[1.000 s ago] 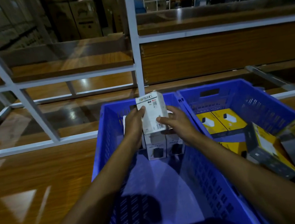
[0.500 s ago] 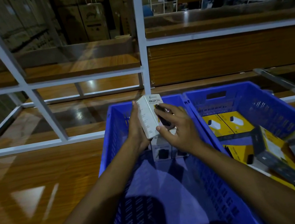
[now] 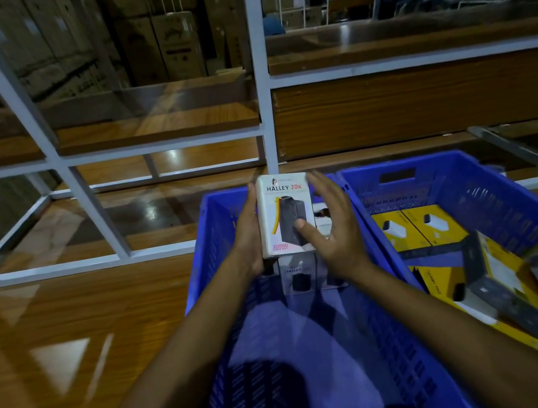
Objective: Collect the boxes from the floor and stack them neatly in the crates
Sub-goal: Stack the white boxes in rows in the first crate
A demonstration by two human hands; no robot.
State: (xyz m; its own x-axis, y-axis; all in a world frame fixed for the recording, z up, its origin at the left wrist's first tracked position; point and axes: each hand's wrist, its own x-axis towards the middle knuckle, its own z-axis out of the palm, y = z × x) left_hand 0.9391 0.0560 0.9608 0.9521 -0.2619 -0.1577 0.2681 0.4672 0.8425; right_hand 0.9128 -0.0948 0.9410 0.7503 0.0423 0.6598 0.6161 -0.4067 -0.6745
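Over the far end of the left blue crate [image 3: 204, 247] I hold a white "HALLEY 20K" box [image 3: 282, 202] upright, its printed front facing me. My left hand [image 3: 248, 238] grips its left edge. My right hand [image 3: 334, 225] is at its right side, thumb pressed on the front and fingers spread behind it. Below it, similar white boxes [image 3: 297, 277] stand in a row against the crate's far wall. The right blue crate [image 3: 485, 180] holds yellow boxes [image 3: 419, 227] lying flat.
Grey-and-yellow boxes [image 3: 507, 288] lie tilted over the right crate's near edge. A white metal rack frame [image 3: 265, 100] with wooden shelves stands just behind the crates. Glossy wooden flooring [image 3: 55, 337] spreads to the left. Cardboard cartons [image 3: 168, 41] are stacked in the background.
The box has been turned from showing its side and barcode to facing me front-on. My right hand moved from its lower edge to its right side, and the fingers opened out.
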